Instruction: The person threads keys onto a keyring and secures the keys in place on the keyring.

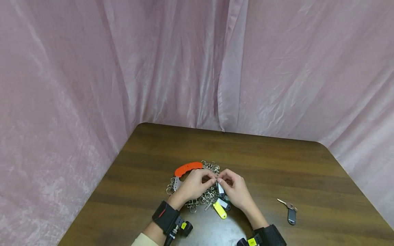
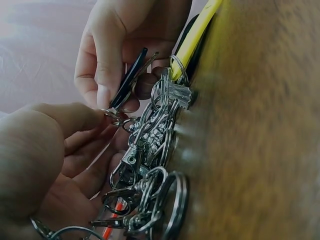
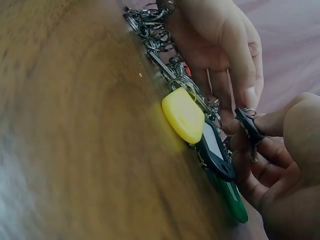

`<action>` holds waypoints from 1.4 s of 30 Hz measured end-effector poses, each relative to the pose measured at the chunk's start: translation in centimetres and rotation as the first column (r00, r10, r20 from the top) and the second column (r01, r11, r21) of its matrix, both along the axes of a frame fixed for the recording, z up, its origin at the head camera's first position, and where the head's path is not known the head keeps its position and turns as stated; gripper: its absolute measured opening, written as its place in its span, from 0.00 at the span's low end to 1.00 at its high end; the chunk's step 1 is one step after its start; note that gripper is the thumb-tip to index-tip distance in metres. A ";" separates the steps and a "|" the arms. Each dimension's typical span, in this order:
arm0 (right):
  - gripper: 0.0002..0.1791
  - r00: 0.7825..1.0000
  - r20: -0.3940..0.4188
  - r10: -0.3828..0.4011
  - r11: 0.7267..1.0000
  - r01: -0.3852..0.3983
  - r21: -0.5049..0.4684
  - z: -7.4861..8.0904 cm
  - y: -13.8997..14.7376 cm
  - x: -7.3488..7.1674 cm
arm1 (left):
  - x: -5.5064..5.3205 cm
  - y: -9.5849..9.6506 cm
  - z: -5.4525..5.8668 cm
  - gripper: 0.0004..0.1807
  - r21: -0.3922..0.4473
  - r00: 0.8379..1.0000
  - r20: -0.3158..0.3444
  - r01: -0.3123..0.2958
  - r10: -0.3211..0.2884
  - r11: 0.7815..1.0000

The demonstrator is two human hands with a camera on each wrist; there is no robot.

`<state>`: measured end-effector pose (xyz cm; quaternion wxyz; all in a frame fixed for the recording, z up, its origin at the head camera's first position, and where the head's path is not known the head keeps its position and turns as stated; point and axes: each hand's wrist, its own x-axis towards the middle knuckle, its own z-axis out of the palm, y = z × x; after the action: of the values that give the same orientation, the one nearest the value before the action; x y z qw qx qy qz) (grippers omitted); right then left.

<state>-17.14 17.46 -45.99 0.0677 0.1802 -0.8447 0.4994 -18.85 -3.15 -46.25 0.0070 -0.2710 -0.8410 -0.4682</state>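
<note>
Split ring and key tag are being pinched in our left fingers and right fingers between the desk's side edges; any loosening grip would be dropping one.

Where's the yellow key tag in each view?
Head: yellow key tag low, just right of centre.
Left wrist: yellow key tag at the top edge, right of centre, seen nearly edge-on.
Right wrist: yellow key tag near the centre, slightly right.
Shared landmark: the metal ring cluster beside it.
</note>
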 end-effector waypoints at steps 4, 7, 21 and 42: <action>0.06 1.000 -0.003 0.007 1.000 -0.007 0.005 0.1 -0.1 0.0 | 0.0 0.0 0.2 0.06 0.006 0.999 0.038 -0.009 0.009 1.000; 0.05 1.000 -0.006 0.007 1.000 -0.007 0.013 0.2 -0.2 -0.1 | 0.0 -0.1 0.3 0.06 0.009 0.999 0.045 -0.023 0.023 1.000; 0.07 1.000 -0.003 -0.023 0.999 0.023 0.034 0.2 0.1 -0.3 | -0.2 0.1 0.0 0.05 0.011 0.999 0.025 -0.022 0.021 1.000; 0.05 1.000 -0.003 0.013 0.999 -0.013 0.043 0.4 0.2 -0.5 | -0.5 -0.1 0.1 0.09 0.004 1.000 0.012 0.016 -0.016 1.000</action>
<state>-17.63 17.68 -45.58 0.0620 0.1877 -0.8539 0.4814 -19.32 -3.20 -46.19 -0.0014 -0.2751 -0.8378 -0.4716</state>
